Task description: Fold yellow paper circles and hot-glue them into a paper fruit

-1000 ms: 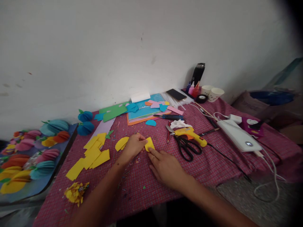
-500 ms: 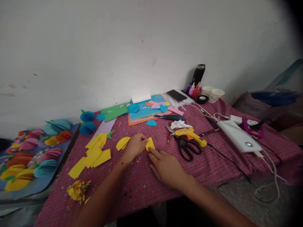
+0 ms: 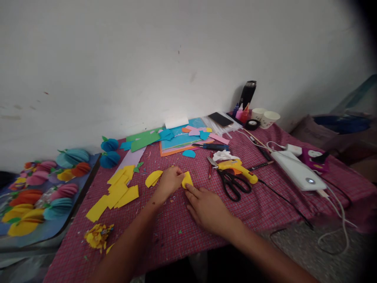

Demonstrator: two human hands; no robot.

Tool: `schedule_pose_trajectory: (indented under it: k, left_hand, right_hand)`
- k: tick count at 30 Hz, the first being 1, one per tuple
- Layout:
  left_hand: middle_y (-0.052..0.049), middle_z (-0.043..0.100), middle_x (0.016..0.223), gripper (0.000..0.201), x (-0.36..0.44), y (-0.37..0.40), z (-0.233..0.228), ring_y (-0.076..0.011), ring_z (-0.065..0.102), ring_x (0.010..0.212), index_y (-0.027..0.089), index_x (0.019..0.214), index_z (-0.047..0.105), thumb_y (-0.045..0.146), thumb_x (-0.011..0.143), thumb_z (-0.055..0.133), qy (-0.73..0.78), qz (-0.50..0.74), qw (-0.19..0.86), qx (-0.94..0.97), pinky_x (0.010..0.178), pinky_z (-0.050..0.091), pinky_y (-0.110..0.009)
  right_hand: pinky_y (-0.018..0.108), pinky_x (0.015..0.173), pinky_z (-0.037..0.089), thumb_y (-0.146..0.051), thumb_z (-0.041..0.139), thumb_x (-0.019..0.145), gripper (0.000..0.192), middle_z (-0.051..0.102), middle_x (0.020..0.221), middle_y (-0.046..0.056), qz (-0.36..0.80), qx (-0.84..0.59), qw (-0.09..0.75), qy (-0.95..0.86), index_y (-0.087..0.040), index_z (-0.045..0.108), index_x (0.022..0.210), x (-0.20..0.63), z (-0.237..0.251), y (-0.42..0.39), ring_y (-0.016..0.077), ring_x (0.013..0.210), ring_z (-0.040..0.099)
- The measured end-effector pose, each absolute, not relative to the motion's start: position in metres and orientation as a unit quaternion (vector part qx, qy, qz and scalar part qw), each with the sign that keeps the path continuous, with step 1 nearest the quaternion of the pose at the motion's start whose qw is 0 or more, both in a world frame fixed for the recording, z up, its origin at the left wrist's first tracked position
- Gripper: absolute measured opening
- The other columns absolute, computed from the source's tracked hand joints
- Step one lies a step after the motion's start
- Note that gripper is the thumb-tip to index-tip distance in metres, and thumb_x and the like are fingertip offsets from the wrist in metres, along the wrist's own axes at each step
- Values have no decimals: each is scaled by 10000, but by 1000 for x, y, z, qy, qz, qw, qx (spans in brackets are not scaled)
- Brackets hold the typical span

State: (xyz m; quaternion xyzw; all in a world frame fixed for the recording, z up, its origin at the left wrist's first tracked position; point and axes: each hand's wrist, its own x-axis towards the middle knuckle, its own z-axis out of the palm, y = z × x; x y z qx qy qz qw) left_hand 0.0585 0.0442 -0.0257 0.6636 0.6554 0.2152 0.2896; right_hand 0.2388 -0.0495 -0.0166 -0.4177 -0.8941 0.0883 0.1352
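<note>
A small folded piece of yellow paper (image 3: 187, 179) lies on the checked cloth between my hands. My left hand (image 3: 171, 181) has its fingers pinched at the paper's left edge. From the right, my right hand (image 3: 207, 207) lies low over the cloth with fingers stretched out, its fingertips touching the paper's lower edge. Just left of my left hand are yellow half-round paper pieces (image 3: 153, 179), partly covered by it. Farther left, several yellow paper rectangles (image 3: 117, 193) overlap in a loose pile.
Black-handled scissors (image 3: 232, 186) and a yellow glue gun (image 3: 238, 169) lie right of my hands. Beyond them sit a white power bank (image 3: 297, 171) and cables. A blue craft knife (image 3: 213, 146) and coloured paper sheets (image 3: 176, 137) are behind. Paper pumpkins (image 3: 72, 157) fill the left side.
Both hands and the yellow paper keep nearly the same position. The whole view has shifted very slightly.
</note>
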Motion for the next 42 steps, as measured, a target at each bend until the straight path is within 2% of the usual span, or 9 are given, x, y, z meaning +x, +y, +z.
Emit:
schedule_pose_trajectory:
  k: [7,10,13,15,18,20,24,33,42]
  left_hand:
    - [46,569,597,95,52,40,-18,-92,490,411,188,863,562,277,873,528,649,283,435,557,427,342,-198]
    - [39,598,692,128,41,34,-16,-87,511,472,184,930,588,291,872,548,620,332,412,580,463,394,-199]
    - [-6,682,859,151,33,26,-14,-126,629,725,189,985,636,255,886,543,565,344,343,667,676,506,-233]
    - [-38,713,1005,188,31,22,-12,-158,654,919,202,1025,663,197,890,532,516,319,302,735,854,517,-285]
    - [-66,688,1234,310,30,20,-13,-188,613,1161,221,1132,673,115,874,537,444,288,252,810,1082,425,-382]
    - [-72,658,1318,352,30,20,-17,-194,580,1240,224,1166,672,89,869,540,414,276,229,837,1156,354,-429]
    - [-78,616,1387,376,26,19,-25,-194,543,1295,225,1186,668,71,872,531,390,264,206,858,1156,367,-452]
    - [-78,550,1463,453,25,18,-25,-186,479,1364,218,1338,584,90,932,430,378,211,177,884,1198,322,-453]
    - [-65,552,1464,444,24,19,-29,-202,486,1360,217,1353,568,123,944,423,358,187,132,905,1193,338,-486]
  right_hand:
    - [447,991,499,-297,466,980,436,528,1481,120,94,-425,140,-890,-127,570,1368,238,-18,-51,288,1140,608]
    - [441,1010,490,-290,467,980,439,527,1480,129,96,-420,142,-891,-123,566,1374,237,-18,-51,287,1177,596]
    - [434,1023,483,-289,459,982,441,526,1480,139,97,-419,145,-891,-123,564,1377,237,-19,-51,281,1198,588]
    - [433,1027,480,-293,452,984,447,517,1488,138,96,-420,147,-890,-128,557,1386,237,-20,-50,278,1209,582]
    - [434,1013,488,-295,447,984,455,512,1494,132,92,-422,144,-891,-133,550,1397,236,-21,-50,278,1196,587]
    - [433,990,502,-293,444,983,462,522,1486,129,87,-424,138,-891,-128,544,1403,235,-20,-50,278,1157,602]
    - [441,960,521,-293,437,985,464,529,1482,111,84,-426,134,-891,-134,540,1409,235,-17,-52,271,1079,619]
    - [438,1028,486,-291,445,987,426,532,1482,101,102,-428,158,-884,-157,574,1370,240,-21,-54,273,1205,585]
    - [443,1044,484,-290,453,989,398,546,1467,110,92,-418,151,-891,-154,600,1333,239,-24,-53,275,1222,586]
